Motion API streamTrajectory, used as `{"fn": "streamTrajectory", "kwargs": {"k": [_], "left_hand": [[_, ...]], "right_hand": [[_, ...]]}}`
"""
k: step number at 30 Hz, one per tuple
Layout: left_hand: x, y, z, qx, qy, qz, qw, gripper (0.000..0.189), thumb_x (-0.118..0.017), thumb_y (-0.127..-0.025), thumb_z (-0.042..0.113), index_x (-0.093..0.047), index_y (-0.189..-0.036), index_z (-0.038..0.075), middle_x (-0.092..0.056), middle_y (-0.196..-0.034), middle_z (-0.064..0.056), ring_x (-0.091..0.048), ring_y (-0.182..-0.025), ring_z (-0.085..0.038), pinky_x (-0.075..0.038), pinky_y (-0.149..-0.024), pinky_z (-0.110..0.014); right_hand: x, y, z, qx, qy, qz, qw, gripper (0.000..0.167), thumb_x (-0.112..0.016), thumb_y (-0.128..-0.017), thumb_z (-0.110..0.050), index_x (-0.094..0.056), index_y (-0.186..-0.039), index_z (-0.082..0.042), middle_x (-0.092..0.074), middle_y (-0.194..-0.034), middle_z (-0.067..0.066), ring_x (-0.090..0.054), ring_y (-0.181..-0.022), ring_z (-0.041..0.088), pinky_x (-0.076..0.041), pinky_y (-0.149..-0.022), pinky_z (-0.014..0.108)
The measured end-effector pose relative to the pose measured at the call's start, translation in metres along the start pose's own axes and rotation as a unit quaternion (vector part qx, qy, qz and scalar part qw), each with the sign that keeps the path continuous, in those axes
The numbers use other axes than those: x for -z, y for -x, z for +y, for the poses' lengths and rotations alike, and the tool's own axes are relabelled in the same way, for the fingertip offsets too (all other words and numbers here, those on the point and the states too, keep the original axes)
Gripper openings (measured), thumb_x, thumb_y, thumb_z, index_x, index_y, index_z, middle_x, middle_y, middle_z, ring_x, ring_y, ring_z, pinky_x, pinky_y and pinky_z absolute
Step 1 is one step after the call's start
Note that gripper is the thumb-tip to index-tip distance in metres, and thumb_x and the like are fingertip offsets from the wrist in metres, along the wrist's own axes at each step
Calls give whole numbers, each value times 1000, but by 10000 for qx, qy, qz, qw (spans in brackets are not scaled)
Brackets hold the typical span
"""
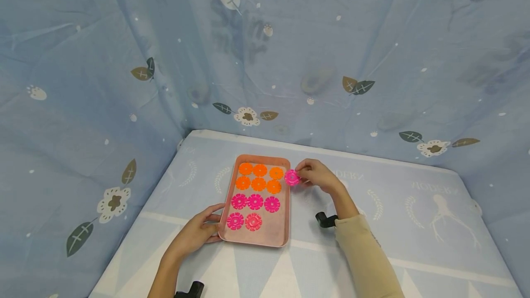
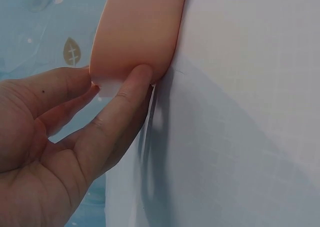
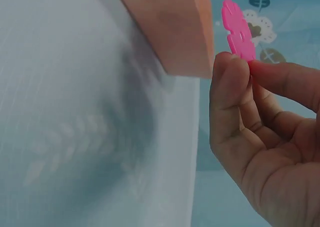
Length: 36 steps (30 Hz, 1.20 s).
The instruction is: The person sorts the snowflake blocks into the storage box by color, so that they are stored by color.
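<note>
A shallow salmon-pink tray (image 1: 269,236) lies on the table with notched plastic discs in rows. Several orange discs (image 1: 258,184) fill its far part; nearer are a row of three pink discs (image 1: 255,202), then one pink disc (image 1: 235,220) and a coral one (image 1: 253,221). My left hand (image 1: 198,231) holds the tray's near left corner, thumb and fingers against its outer wall (image 2: 135,32). Just outside the tray's far right side, my right hand (image 1: 319,174) pinches another pink disc (image 3: 239,29) between thumb and forefinger, above the rim.
The table (image 1: 414,238) carries a pale blue and white patterned cloth. Behind and to the left hangs a blue curtain (image 1: 290,59) with leaves and flowers. Black wrist-camera parts show by the right forearm (image 1: 326,220) and the left forearm (image 1: 163,272).
</note>
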<state>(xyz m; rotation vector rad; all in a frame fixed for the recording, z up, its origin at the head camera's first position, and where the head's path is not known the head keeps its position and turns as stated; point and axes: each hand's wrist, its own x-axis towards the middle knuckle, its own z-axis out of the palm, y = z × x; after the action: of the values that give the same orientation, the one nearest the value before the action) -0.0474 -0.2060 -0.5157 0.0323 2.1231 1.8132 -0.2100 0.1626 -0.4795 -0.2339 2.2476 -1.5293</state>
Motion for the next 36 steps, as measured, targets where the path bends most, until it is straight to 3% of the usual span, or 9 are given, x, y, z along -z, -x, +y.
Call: {"fn": "streamTrajectory", "kwargs": {"k": [11, 17, 23, 29, 32, 36], "left_hand": [[1, 0, 0, 16, 2, -17, 10000, 54, -59, -100, 4, -41, -151, 5, -53, -128, -26, -66, -101, -35, -61, -77, -40], [0, 1, 2, 49, -44, 12, 10000, 54, -60, -99, 4, -42, -151, 7, -53, -127, -26, -66, -100, -34, -61, -77, -39], [0, 1, 1, 57, -7, 39, 10000, 54, -60, -99, 4, -42, -150, 5, -54, -127, -25, -67, -99, -33, -61, -76, -39], [-1, 1, 2, 78, 12, 47, 10000, 54, -60, -99, 4, -42, -150, 5, -54, -127, -25, -67, -99, -34, -61, -77, -40], [-1, 2, 2, 59, 19, 49, 10000, 54, -60, -99, 4, -42, -150, 4, -54, -127, -25, -66, -99, -34, -61, -76, -41], [-1, 2, 2, 38, 9, 48, 10000, 54, -60, -99, 4, -42, -150, 4, -54, -127, -25, -66, -99, -34, -61, -77, -42]], "right_hand": [[-31, -3, -32, 355, 132, -1009, 9942, 12, -60, -97, -4, -61, -104, 5, -60, -90, 15, -65, -76, 31, -61, -70, 45], [-50, -6, -49, 446, 384, -1814, 9816, 9, -59, -95, 0, -63, -102, 4, -60, -89, 14, -66, -71, 33, -61, -71, 48], [-70, -15, -53, 409, 844, -2789, 9557, 6, -64, -92, 1, -67, -98, 1, -61, -83, 10, -65, -68, 26, -62, -68, 44], [-86, -20, -54, 104, 1624, -3789, 9110, 9, -63, -91, 4, -70, -95, -2, -58, -74, 3, -59, -63, 25, -60, -65, 37], [-92, -19, -53, -111, 2073, -3958, 8946, 13, -63, -89, 5, -71, -91, -4, -57, -72, 2, -60, -60, 25, -60, -62, 35], [-97, -17, -52, -525, 2386, -3830, 8908, 15, -64, -88, 5, -73, -90, -6, -57, -72, 3, -67, -61, 29, -62, -63, 39]]}}
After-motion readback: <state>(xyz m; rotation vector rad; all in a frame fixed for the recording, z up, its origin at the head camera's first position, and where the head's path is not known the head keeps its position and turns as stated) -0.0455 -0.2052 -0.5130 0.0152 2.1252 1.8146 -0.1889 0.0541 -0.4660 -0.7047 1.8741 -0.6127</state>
